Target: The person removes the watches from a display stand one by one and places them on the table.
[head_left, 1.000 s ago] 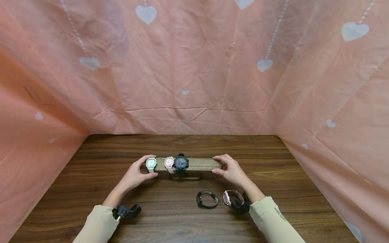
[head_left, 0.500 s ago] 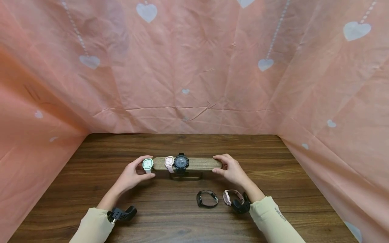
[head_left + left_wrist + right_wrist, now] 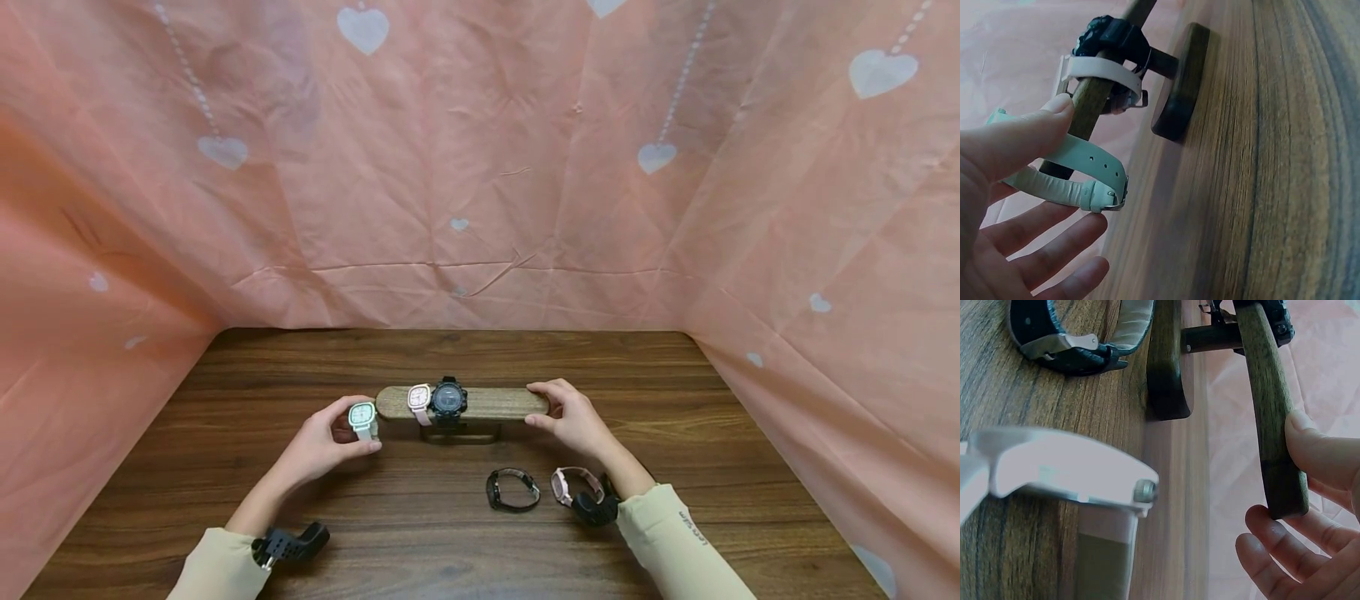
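Note:
A mint green watch [image 3: 363, 415] with its strap buckled into a loop is held between the thumb and fingers of my left hand [image 3: 324, 442]. It sits just beside the left end of the wooden bar of a watch stand [image 3: 498, 403]; in the left wrist view the bar's end overlaps the strap [image 3: 1088, 156]. My right hand [image 3: 573, 421] grips the bar's right end, thumb on the near side and fingers beyond. Around the bar, left of its middle, hang a pale pink watch [image 3: 419, 397] and a chunky black watch [image 3: 449, 400], side by side.
On the wooden table [image 3: 420, 542], in front of the stand, lie a black watch [image 3: 512, 490] and a pink watch [image 3: 576, 486], the latter close to the right wrist's camera mount. Pink cloth [image 3: 480, 167] with hearts encloses the back and sides.
My left hand has drawn the mint watch leftward off the bar's end and slightly toward me. The right hand stays on the bar's other end, and the other watches keep their places.

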`<action>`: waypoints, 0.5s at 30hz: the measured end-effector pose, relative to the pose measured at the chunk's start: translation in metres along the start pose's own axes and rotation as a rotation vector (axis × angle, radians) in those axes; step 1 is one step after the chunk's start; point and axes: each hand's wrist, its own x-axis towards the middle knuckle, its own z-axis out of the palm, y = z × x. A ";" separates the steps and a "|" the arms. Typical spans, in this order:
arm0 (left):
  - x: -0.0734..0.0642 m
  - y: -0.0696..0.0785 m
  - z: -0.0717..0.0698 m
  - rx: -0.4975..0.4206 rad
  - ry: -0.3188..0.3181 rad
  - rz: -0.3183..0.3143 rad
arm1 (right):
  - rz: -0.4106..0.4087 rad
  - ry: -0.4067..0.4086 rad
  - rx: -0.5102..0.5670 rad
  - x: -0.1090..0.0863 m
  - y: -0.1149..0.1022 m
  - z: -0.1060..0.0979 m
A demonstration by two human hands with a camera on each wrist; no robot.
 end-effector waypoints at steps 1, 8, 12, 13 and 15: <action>-0.001 0.001 0.000 0.006 -0.003 -0.001 | 0.001 0.000 0.000 0.000 0.000 0.000; -0.007 0.005 0.004 0.020 -0.011 0.010 | -0.004 0.001 0.007 0.000 0.000 0.001; -0.011 0.011 0.007 0.037 -0.013 0.011 | -0.006 0.001 0.015 0.000 0.000 0.000; -0.011 0.013 0.008 0.045 -0.016 0.010 | -0.008 0.002 0.014 0.000 0.000 0.000; -0.012 0.014 0.011 0.061 -0.021 0.008 | -0.011 0.006 0.013 0.000 0.000 0.000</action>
